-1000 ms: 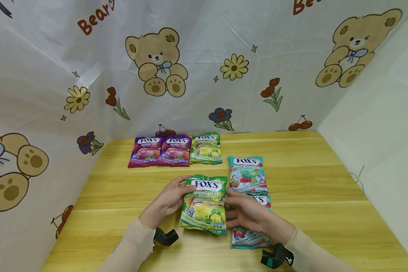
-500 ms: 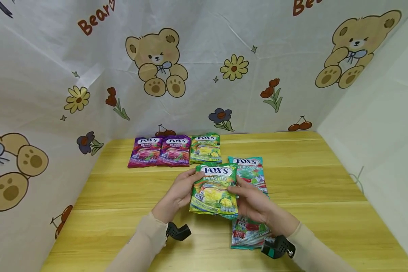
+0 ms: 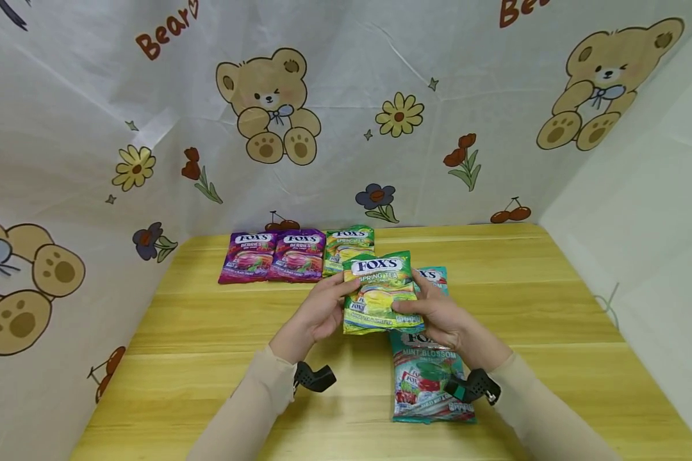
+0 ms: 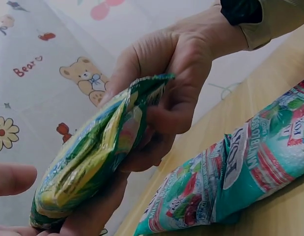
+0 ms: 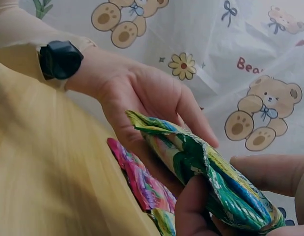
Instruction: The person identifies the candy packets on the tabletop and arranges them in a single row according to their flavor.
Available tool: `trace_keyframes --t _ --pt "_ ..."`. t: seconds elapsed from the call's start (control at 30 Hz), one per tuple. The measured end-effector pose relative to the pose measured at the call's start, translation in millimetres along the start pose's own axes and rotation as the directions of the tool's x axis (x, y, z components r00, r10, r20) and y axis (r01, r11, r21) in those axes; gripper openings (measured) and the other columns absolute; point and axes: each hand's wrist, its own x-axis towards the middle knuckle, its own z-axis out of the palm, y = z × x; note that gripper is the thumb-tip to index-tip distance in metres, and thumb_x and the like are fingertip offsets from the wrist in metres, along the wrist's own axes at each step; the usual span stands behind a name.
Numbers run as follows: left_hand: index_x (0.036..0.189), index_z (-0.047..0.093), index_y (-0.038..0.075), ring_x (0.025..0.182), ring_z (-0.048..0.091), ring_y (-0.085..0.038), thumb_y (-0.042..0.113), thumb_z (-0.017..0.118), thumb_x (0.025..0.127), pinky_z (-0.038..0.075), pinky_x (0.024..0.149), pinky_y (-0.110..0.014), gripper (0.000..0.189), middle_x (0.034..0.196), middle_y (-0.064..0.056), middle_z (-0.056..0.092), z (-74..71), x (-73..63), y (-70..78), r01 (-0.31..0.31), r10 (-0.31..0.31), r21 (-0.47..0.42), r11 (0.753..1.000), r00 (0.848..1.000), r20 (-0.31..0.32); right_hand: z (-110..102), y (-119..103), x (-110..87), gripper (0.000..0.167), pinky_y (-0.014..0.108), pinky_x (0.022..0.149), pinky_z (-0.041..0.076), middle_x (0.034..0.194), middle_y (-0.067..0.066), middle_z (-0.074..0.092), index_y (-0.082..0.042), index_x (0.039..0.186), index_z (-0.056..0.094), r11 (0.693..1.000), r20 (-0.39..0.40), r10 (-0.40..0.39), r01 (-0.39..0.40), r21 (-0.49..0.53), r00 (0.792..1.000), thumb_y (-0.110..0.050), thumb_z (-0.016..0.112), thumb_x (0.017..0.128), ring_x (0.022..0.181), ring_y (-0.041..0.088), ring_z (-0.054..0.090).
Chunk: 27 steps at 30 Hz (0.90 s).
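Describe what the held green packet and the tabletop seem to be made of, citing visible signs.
Green packet: probably thin, glossy printed plastic film; the wrist views show creases and shiny highlights.

Tabletop: wood or wood-effect laminate, smooth with a slight sheen; it shows streaky yellow-brown grain, which could be printed.

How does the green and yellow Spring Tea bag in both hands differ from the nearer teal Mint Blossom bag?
The shiny green and yellow Spring Tea bag is held by the left hand and right hand; the shiny teal Mint Blossom bag lies on the wooden table. The Spring Tea bag's main picture is yellow; the Mint Blossom bag's is red and green. Both have white labels with dark letters.
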Motion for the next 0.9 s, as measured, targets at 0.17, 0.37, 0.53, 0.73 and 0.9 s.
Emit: trace_keyframes --t 0.17,0.37,0.53,0.73,0.9 --pt "0.164 0.021 0.008 0.141 0.051 -0.035 0.018 0.053 0.109 0.048 0.109 -0.056 0.064 0.159 -0.015 0.044 5.2 6.3 4.8 0.016 -0.016 -0.016 1.0 1.0 0.023 -12 -10 12.1 0.098 0.032 0.089 0.062 0.13 0.005 0.059 -0.027 0.166 -0.009 0.999 -0.055 -0.005 0.008 0.046 0.998 0.004 0.058 0.101 0.106 0.017 0.071" --pt "0.163 0.024 0.005 0.14 0.051 -0.036 0.021 0.055 0.108 0.049 0.109 -0.052 0.066 0.157 -0.016 0.047 10.0 17.8 9.0 0.015 -0.015 0.051 0.999 1.0 -0.009 -32 -22 29.9 0.082 0.029 0.084 0.063 0.118 0.004 0.065 -0.015 0.166 0.007 0.999 -0.098 -0.003 0.007 0.042 0.995 0.005 0.055 0.102 0.1 0.017 0.073" --pt "0.16 0.031 0.002 0.145 0.046 -0.039 0.019 0.058 0.107 0.051 0.109 -0.046 0.062 0.161 -0.015 0.042 10.2 31.1 10.6 0.019 -0.017 0.062 0.998 0.999 -0.037 -49 -31 43.9 0.076 0.03 0.085 0.063 0.115 0.004 0.067 -0.012 0.165 0.01 0.999 -0.092 0.031 -0.028 0.032 0.995 0.002 0.053 0.104 0.1 0.017 0.073" --pt "0.158 0.035 0.0 0.154 0.027 -0.044 0.017 0.06 0.105 0.046 0.115 -0.048 0.061 0.169 -0.014 0.027 10.2 53.6 11.8 0.039 -0.034 0.072 0.997 0.997 -0.064 -66 -38 57.1 0.08 0.034 0.085 0.063 0.114 0.004 0.068 -0.019 0.167 0.01 0.997 -0.136 0.072 -0.071 0.009 0.988 0.0 0.056 0.104 0.099 0.018 0.072" --pt "0.158 0.037 0.0 0.154 0.026 -0.044 0.016 0.061 0.104 0.042 0.119 -0.051 0.061 0.169 -0.015 0.027 11.2 74.9 13.2 0.052 -0.044 0.103 0.993 0.996 -0.078 -77 -42 69.5 0.08 0.036 0.085 0.062 0.113 0.003 0.067 -0.022 0.167 0.014 0.995 -0.202 0.086 -0.095 -0.033 0.976 -0.004 0.06 0.103 0.098 0.018 0.072"
